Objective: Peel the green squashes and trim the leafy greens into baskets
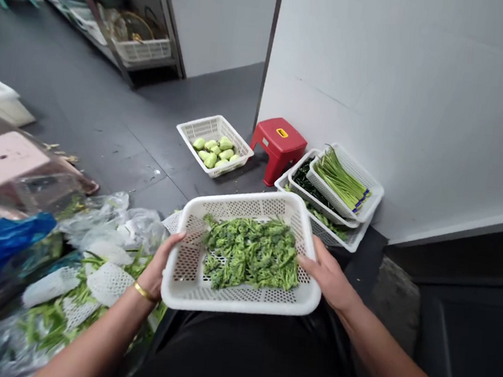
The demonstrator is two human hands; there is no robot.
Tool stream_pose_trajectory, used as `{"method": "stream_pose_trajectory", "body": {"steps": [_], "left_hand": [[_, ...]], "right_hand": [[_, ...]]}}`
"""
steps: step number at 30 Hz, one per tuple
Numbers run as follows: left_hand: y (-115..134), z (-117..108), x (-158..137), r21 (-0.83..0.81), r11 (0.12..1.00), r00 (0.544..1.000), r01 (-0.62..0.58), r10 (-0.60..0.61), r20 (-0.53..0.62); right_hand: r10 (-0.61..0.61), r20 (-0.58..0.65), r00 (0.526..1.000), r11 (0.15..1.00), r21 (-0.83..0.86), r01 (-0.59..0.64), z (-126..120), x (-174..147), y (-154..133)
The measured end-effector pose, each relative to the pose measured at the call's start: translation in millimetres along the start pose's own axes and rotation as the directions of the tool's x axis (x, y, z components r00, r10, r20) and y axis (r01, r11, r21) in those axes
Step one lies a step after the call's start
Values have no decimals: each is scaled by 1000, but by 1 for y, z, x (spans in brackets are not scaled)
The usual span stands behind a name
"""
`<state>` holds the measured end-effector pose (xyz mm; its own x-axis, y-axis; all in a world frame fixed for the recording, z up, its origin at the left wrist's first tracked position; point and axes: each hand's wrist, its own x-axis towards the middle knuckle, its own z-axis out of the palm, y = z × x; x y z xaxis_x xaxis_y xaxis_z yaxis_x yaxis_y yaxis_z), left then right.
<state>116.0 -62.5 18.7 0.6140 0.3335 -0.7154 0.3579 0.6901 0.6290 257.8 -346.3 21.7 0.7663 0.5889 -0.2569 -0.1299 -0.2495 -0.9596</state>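
Observation:
Between my two hands is a white perforated plastic basket [183, 293], held out in front of my body. A layer of green broccolini florets [250, 255] covers the middle of its bottom. My left hand [162, 266], below a gold bracelet [144, 291], grips the basket's left end with the thumb over the rim. At the other end my right hand [330, 277] is closed on the rim, its thumb inside. The fingers under the basket are hidden on both sides.
Ahead on the floor sit a basket of pale green squash [214, 150], a red stool [279, 146] and stacked baskets [366, 227] with green stalks. Plastic bags and leafy trimmings [102, 283] lie at left, beside a pink stool [5, 158]. A white wall [403, 109] stands at right.

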Motion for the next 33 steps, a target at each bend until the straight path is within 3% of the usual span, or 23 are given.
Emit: {"method": "stream_pose_trajectory", "body": {"steps": [2,6,8,10,12,14,16,17,19,21,22,24,26,29,33], "left_hand": [[4,2,-3,-93,996,1000,16,-18,-26],[14,26,-5,-103,995,1000,14,-11,21],[24,37,-4,-100,995,998,0,6,67],[39,42,-3,-104,994,995,-35,45,94],[57,42,-1,-107,989,990,-103,113,87],[76,39,2,-122,970,975,-213,218,33],[90,37,7,-173,922,938,-346,342,-53],[95,39,10,-208,888,912,-411,399,-96],[99,45,17,-264,828,869,-495,469,-159],[100,55,26,-276,816,861,-508,477,-174],[99,62,31,-270,825,868,-495,465,-171],[98,80,43,-262,844,883,-469,440,-163],[97,102,58,-262,846,886,-464,442,-143],[93,141,81,-271,859,899,-434,433,-69],[93,198,117,-238,916,940,-324,339,27]], "right_hand": [[20,12,1000,998,53,-21,-1,9,-8],[82,18,996,953,291,-84,-9,21,-8],[35,-1,999,942,334,-33,-18,25,-6],[-27,-93,995,954,294,54,-35,29,-1],[-92,-262,961,985,116,126,-59,34,12],[-169,-409,897,977,-190,98,-82,34,37],[-256,-451,855,863,-505,-9,-95,24,69],[-290,-429,856,773,-632,-54,-97,14,85],[-308,-300,903,587,-807,-68,-91,-14,106],[-228,-141,964,498,-867,-9,-80,-43,108],[-157,-41,987,515,-856,46,-75,-55,101],[-23,151,988,646,-752,130,-74,-65,80],[2,182,983,775,-621,113,-87,-58,63],[-42,-124,991,867,-498,-26,-130,-23,63],[84,-425,901,973,-162,-167,-196,30,100]]}}
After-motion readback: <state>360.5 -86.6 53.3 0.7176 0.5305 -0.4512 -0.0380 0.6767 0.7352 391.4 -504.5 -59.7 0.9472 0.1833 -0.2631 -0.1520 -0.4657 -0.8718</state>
